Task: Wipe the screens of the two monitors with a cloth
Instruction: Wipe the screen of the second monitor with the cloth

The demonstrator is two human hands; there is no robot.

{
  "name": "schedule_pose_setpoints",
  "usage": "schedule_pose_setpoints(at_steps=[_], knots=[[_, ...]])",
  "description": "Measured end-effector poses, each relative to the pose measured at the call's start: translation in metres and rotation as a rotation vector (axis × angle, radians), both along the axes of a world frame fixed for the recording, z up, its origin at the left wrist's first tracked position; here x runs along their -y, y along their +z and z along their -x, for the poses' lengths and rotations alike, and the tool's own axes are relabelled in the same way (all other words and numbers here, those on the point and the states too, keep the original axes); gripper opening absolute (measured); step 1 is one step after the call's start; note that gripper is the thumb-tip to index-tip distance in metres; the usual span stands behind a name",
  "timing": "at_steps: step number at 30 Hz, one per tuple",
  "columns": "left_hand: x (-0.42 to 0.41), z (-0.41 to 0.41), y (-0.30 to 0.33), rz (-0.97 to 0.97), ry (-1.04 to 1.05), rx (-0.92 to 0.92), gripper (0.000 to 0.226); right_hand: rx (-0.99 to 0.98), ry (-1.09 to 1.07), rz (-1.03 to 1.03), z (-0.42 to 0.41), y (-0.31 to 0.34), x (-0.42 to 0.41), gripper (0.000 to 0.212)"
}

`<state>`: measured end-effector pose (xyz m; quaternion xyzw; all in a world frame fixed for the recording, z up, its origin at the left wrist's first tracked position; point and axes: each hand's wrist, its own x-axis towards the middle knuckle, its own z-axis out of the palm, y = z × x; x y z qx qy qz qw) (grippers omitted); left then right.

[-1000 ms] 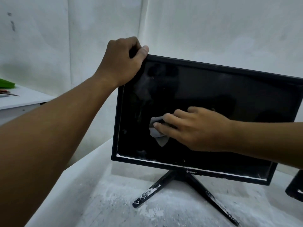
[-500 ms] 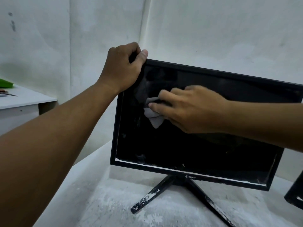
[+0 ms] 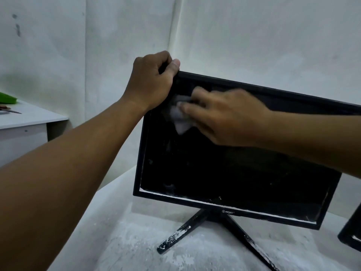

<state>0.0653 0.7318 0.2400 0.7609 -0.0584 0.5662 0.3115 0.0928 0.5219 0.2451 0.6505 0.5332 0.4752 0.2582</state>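
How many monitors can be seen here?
2: one monitor in the middle, being wiped, and the corner of a second monitor at the right edge, mostly out of frame.

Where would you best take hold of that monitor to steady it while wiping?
Hold the monitor at its top left corner, coming from above, as the left hand does: the thin bezel offers an edge to grip, and the right hand keeps the screen free for the cloth.
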Motion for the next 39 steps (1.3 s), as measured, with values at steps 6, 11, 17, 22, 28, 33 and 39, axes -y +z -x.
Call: schedule_pose_setpoints(at_steps=[6,11,17,22,28,33,39], knots=[[-0.002,0.002,-0.001,0.064,-0.108,0.013,0.038,-0.039,0.021,-0.030,0.006,-0.006,-0.004,0.048],[-0.005,0.002,0.000,0.081,-0.145,-0.017,0.030,0.025,-0.022,0.090,0.006,0.000,-0.006,0.045],[-0.008,0.002,0.004,0.069,-0.160,-0.043,0.032,-0.019,-0.014,-0.141,0.009,0.007,-0.016,0.047],[-0.009,0.001,0.004,0.080,-0.146,-0.069,0.032,0.001,-0.042,0.147,0.013,-0.002,-0.010,0.044],[-0.006,0.003,0.007,0.083,-0.153,-0.067,0.032,-0.050,-0.023,-0.145,0.009,0.005,-0.014,0.046],[-0.009,0.002,0.004,0.091,-0.147,-0.069,0.033,-0.020,-0.008,0.224,0.011,-0.023,-0.004,0.048],[-0.007,-0.001,0.005,0.058,-0.129,-0.047,0.032,-0.073,-0.022,-0.211,0.006,0.002,-0.019,0.048]])
